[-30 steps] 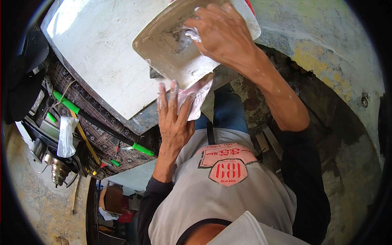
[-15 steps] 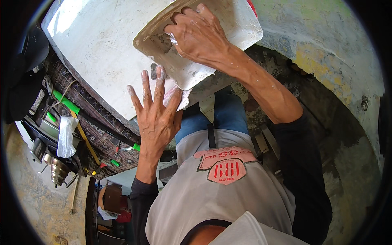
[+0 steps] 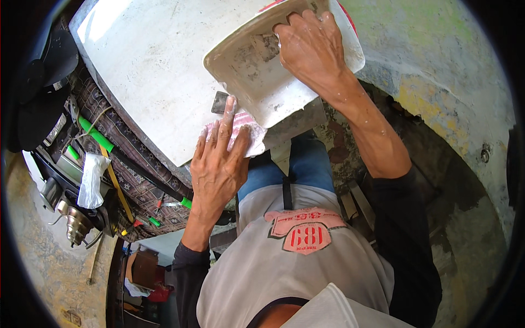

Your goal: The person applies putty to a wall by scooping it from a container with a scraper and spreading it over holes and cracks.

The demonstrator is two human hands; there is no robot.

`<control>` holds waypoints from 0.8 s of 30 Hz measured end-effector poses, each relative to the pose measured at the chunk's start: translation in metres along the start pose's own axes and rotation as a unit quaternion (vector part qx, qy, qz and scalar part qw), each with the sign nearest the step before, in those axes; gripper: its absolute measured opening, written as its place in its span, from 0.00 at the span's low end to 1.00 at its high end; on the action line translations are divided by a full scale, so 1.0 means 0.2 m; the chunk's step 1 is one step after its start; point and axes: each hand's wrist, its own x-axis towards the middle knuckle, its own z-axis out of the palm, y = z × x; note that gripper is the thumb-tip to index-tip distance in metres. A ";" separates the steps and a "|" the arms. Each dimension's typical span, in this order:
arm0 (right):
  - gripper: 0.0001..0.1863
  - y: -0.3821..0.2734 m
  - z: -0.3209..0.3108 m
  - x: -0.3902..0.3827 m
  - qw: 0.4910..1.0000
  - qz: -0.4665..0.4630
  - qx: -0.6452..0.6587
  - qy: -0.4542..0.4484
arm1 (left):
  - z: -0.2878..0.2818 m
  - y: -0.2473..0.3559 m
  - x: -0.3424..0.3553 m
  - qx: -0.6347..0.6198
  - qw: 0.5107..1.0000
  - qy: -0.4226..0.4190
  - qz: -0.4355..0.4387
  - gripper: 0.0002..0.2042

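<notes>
A white plastic basin (image 3: 284,101), smeared with grey residue inside, sits tilted at the near right part of a white tabletop. My right hand (image 3: 316,52) reaches into it with fingers curled against the far inner side; whatever they hold, if anything, is hidden. Just left of the basin, my left hand (image 3: 219,150) lies flat with white-dusted fingertips. Its fingers rest on a pink-and-white cloth (image 3: 256,136) that lies partly under the basin's edge. The stretched index finger reaches up to a small dark grey square piece (image 3: 220,102), touching or nearly touching it.
The white tabletop (image 3: 147,71) stretches away to the far left. Beside it on a patterned cloth (image 3: 131,188) lie green-handled tools (image 3: 95,134), a white plastic bag (image 3: 93,180) and a yellow stick (image 3: 120,191). A peeling painted wall (image 3: 426,71) stands close on the right.
The basin and my right hand appear further right in the view. My left hand's spread fingers have drawn closer together, index finger extended, and more of the cloth and dark square piece shows.
</notes>
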 end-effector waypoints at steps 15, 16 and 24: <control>0.05 -0.18 0.04 0.05 0.996 -0.044 0.070 0.015 | -0.02 -0.04 0.04 0.061 0.998 -0.020 0.013 0.23; 0.06 -0.16 0.05 0.05 0.994 -0.050 0.091 0.019 | -0.02 -0.04 0.04 0.063 0.998 -0.024 0.005 0.23; 0.17 -0.01 0.03 0.00 0.980 -0.052 0.189 0.020 | -0.04 -0.05 0.03 0.044 0.999 -0.031 -0.008 0.23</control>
